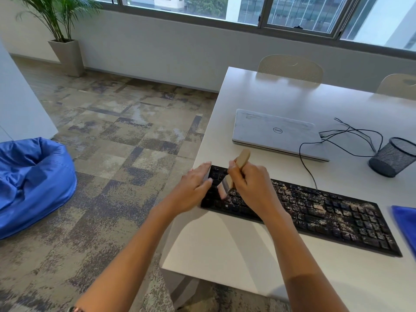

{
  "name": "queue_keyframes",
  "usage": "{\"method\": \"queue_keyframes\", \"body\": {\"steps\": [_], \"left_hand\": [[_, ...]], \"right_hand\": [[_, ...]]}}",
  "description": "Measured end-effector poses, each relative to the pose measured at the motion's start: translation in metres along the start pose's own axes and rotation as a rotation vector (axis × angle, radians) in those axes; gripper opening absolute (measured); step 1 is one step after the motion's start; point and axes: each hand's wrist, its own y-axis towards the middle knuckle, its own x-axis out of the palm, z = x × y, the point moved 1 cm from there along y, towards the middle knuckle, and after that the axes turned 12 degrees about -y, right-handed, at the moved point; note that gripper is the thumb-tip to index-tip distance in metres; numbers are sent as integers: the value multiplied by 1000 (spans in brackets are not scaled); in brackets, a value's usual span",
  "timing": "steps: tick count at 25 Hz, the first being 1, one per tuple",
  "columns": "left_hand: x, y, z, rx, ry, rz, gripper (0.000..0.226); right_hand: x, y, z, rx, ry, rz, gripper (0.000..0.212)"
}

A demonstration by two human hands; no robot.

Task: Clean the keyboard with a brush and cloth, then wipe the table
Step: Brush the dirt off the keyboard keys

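Two bare forearms (126, 255) reach up from the bottom edge toward the left end of a black keyboard (326, 212), which lies slantwise near the front of the white counter (236, 255). The left hand (191, 190) lies flat, fingers straight and together, its grip released, fingertips resting on the keyboard's left edge. The right hand (254, 188) has its grip clenched round one wooden brush (242, 157), handle tilted up and away, bristles down on the leftmost keys. The bristles are blurred, and the right hand hides the keys beneath it. Pale crumbs cover most keys to the right. One blue cloth (405, 224) is cut off by the right edge, just beyond the keyboard's right end. Farther back lie one closed laptop (276, 134), one loose black cable (306, 163) and one mesh cup (392, 157). Two chairs (290, 67) stand behind the counter, the second cut off. On the floor sit one blue beanbag (33, 183) and one potted plant (65, 30).
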Motion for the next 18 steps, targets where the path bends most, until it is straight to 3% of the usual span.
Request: {"method": "queue_keyframes", "body": {"steps": [7, 18], "left_hand": [[21, 35, -12, 104, 141, 36, 46], [23, 40, -19, 146, 60, 104, 43]], "right_hand": [[-7, -2, 8, 17, -35, 0, 45], [-5, -2, 12, -8, 44, -12, 45]]}}
